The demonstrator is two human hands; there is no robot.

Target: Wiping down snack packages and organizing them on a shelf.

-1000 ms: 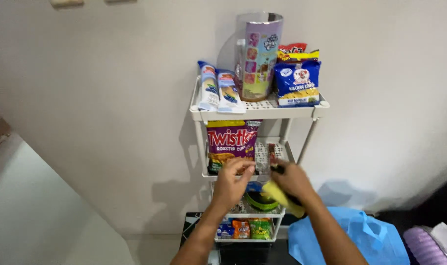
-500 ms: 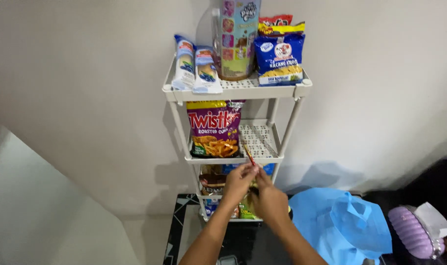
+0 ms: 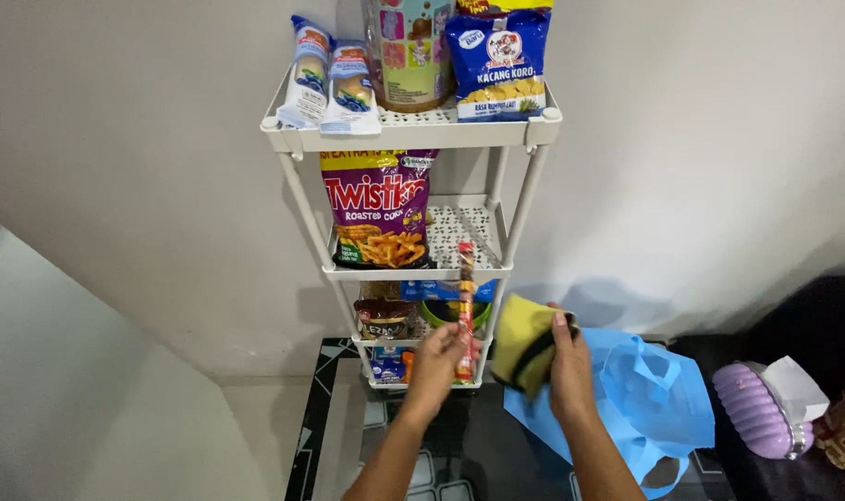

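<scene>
**Both hands full in front of the snack rack**

Low in the middle of the frame, the left hand [image 3: 438, 364] is closed on a long thin red and orange snack stick [image 3: 465, 311], gripping near its lower end so it stands upright, its top reaching up across the front edge of the second shelf. Just to the right, the right hand [image 3: 567, 366] is wrapped around a folded yellow cloth [image 3: 520, 343] with a dark band across it; the two hands are close but apart.

Behind them stands the white four-tier rack [image 3: 411, 130] against a pale wall. On the top tier, upper centre of the frame: two slim blue and white packets [image 3: 329, 79] leaning side by side, a tall pastel printed canister [image 3: 408, 51] and a blue snack bag [image 3: 496, 60]. On the second tier, a purple corn snack bag [image 3: 376, 209] sits at the left, with the perforated shelf bare beside it. The third tier holds a brown packet [image 3: 383, 320] and a green bowl [image 3: 445, 314], partly hidden by the stick and the hand. The lowest tier's small packets are mostly covered by the left hand.

At lower right, a light blue fabric bag [image 3: 659, 394] lies slumped on the dark tiled floor, touching the right forearm's side. Far right: a lilac ribbed object [image 3: 756, 413], partly cut off.
</scene>
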